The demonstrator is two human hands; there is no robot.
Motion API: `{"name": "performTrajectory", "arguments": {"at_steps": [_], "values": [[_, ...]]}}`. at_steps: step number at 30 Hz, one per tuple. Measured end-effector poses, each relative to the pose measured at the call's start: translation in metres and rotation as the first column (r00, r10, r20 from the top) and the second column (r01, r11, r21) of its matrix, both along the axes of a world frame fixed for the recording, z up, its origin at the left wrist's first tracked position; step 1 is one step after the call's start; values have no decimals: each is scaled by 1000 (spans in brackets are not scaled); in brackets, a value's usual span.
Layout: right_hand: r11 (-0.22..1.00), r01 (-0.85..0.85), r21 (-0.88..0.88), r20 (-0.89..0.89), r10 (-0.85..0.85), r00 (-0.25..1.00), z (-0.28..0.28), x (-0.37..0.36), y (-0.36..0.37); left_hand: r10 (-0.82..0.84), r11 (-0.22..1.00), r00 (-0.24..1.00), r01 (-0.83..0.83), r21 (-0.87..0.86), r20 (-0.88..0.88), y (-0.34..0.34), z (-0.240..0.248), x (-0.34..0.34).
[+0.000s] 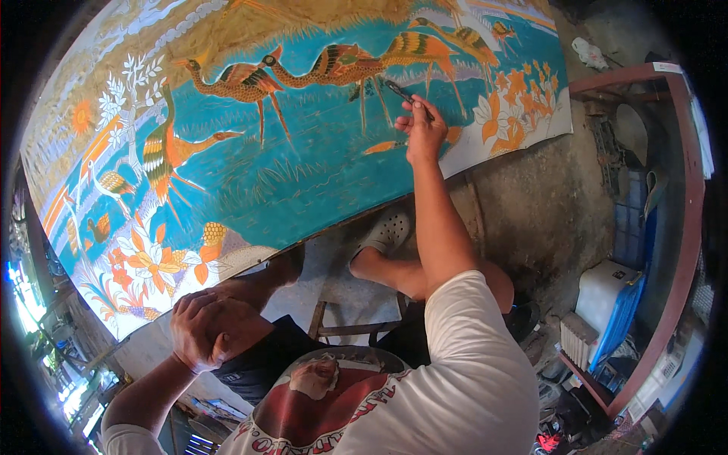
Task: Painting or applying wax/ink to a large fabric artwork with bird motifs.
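Note:
A large painted panel [303, 189] spreads before me, showing long-necked birds in orange, brown and black on teal water. My right hand [423, 129] is closed round a slim dark paintbrush [400, 92]. The brush's tip is at the painted bird [341, 64] in the upper middle, close to its tail and legs; whether it touches the surface I cannot tell. My left hand [199, 331] lies over my bent knee [239, 322] below the panel's lower left edge, fingers laid along it and holding nothing.
White and orange painted flowers [519, 106] fill the panel's right end. A reddish-brown frame [694, 197] stands at the right, near a white and blue container [610, 303]. Beneath the panel are my foot in a grey clog [390, 231] and a wooden stool [353, 330].

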State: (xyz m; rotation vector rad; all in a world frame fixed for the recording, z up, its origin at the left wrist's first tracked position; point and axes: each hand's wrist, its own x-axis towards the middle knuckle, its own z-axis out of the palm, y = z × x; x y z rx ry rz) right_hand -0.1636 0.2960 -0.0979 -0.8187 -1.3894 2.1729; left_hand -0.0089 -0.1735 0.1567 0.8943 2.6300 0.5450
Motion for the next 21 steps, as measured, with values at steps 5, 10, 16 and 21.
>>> {"name": "performTrajectory", "arguments": {"at_steps": [5,10,16,21], "values": [[998,-40,51,55,38,998,1,-2,5,1,1000,1000,-1,-29,-2,-1,2,2],[999,-52,14,65,51,997,3,1,3,-1,1000,1000,1,-5,-6,0,1,0],[999,-47,-18,69,48,996,3,5,0,-7,1000,1000,7,-20,-12,1,2,0],[998,-60,30,119,56,991,1,9,3,3,1000,1000,-3,10,-12,1,1,1]]}}
